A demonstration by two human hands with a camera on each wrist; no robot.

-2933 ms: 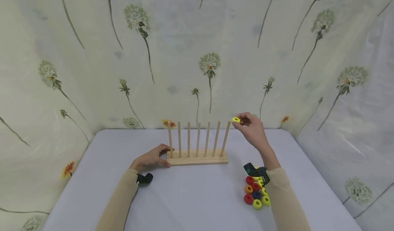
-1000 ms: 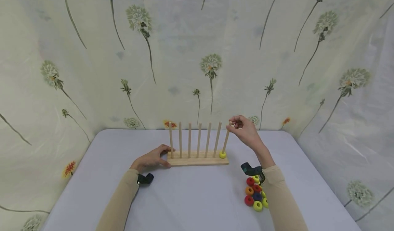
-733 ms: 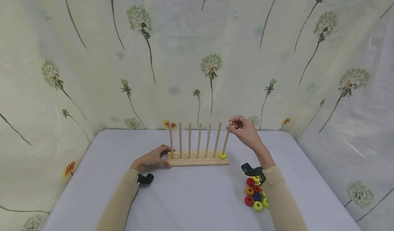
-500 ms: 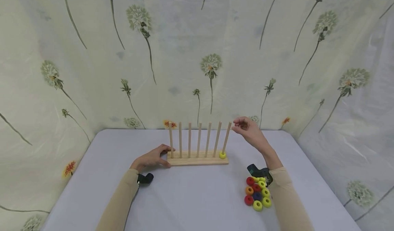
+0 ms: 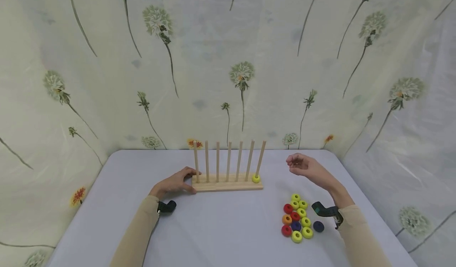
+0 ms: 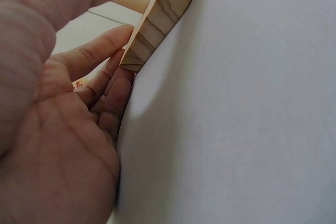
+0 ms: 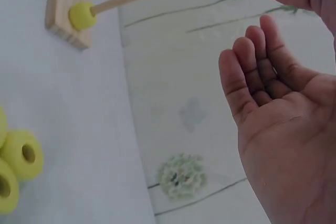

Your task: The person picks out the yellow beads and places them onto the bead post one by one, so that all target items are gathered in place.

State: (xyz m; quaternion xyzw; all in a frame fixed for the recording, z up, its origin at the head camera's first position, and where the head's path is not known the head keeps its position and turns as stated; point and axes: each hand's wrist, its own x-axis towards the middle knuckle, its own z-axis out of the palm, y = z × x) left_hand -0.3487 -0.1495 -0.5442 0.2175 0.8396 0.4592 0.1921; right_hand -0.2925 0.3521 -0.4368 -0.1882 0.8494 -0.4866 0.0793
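A wooden peg stand point(image 5: 228, 186) with several upright dowels sits on the table. Its left end is held by my left hand point(image 5: 173, 182), thumb at the front edge and fingers at the back. The left wrist view shows the end of the base point(image 6: 160, 27) between thumb and fingers. One yellow bead point(image 5: 256, 178) rests at the bottom of the rightmost dowel. To the right of the stand, my right hand point(image 5: 315, 173) hovers over the table, holding nothing, its fingers loosely bent. In the right wrist view, its palm point(image 7: 294, 140) is bare.
Several loose beads lie at the right: yellow ones point(image 5: 297, 236), red ones point(image 5: 286, 230), an orange one point(image 5: 287, 219) and dark blue ones point(image 5: 318, 226). A flowered cloth point(image 5: 199, 61) hangs behind the white table point(image 5: 221, 231).
The yellow bead went from my right hand down the rightmost dowel to the base. My right hand then left the dowel's top, moving right and down. The left hand stayed put.
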